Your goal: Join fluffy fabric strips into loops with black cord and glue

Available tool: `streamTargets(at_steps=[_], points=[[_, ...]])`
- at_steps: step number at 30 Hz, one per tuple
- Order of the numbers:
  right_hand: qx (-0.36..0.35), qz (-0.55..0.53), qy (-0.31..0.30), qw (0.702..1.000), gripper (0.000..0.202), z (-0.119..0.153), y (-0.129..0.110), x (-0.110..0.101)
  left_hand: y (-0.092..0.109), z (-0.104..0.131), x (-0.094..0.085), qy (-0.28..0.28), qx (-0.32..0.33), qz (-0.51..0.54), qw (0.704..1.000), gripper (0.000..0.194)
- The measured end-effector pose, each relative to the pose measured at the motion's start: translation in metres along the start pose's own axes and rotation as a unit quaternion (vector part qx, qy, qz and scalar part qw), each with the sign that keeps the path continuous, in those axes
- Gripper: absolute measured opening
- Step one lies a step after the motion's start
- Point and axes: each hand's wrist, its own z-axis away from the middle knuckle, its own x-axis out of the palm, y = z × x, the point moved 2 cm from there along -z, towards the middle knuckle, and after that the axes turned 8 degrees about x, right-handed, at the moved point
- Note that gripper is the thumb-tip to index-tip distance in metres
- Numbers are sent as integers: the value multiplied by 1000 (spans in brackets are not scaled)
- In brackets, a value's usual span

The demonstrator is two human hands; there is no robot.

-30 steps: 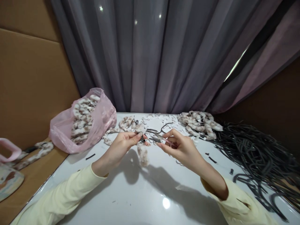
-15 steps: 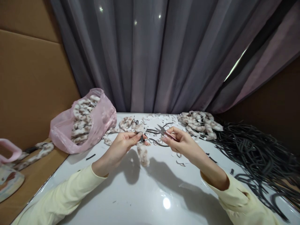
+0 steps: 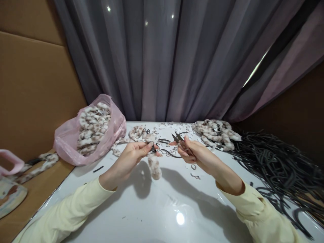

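Observation:
My left hand (image 3: pixel 136 153) pinches a furry white-and-brown strap (image 3: pixel 154 166) at a dark piece by the fingertips. One short end of the strap hangs below the fingers, and a longer part (image 3: pixel 136 132) lies curled on the table behind. In my right hand (image 3: pixel 193 150) is a pair of small dark thread snips (image 3: pixel 178 137), closed around by the fingers, blades pointing up and left. A gap separates the snips from the strap. Black cord pieces (image 3: pixel 164 141) lie on the table between the hands.
A pink plastic bag (image 3: pixel 117 118) full of furry straps stands at left. More furry straps (image 3: pixel 215 131) are piled at back right, beside a heap of black cords (image 3: pixel 275 162). Small scraps (image 3: pixel 174 126) litter the white table (image 3: pixel 141 216). A pink-handled container (image 3: pixel 11 195) sits far left.
My right hand has turned and shifted its hold on the snips, whose blades now point more upward. My left hand stays nearly still with the strap.

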Motion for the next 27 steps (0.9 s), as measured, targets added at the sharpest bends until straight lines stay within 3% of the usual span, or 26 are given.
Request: streamTargets(at_steps=[5, 10, 16, 20, 23, 27], points=[[15, -35, 10, 999, 41, 5, -4, 2, 1, 1, 0, 2, 3, -9, 1000, 33], [1, 44, 42, 998, 52, 11, -9, 11, 1, 1, 0, -4, 22, -22, 999, 32], [-8, 34, 78, 996, 39, 13, -12, 17, 1, 1, 0, 3, 25, -4, 1000, 30], [10, 16, 87, 996, 41, 12, -8, 17, 1, 1, 2, 11, 30, 8, 999, 28], [1, 41, 129, 991, 36, 14, -4, 19, 1, 2, 3, 12, 32, 14, 999, 29], [-54, 152, 196, 967, 32, 21, -4, 29, 1, 3, 5, 8, 28, 14, 999, 30]])
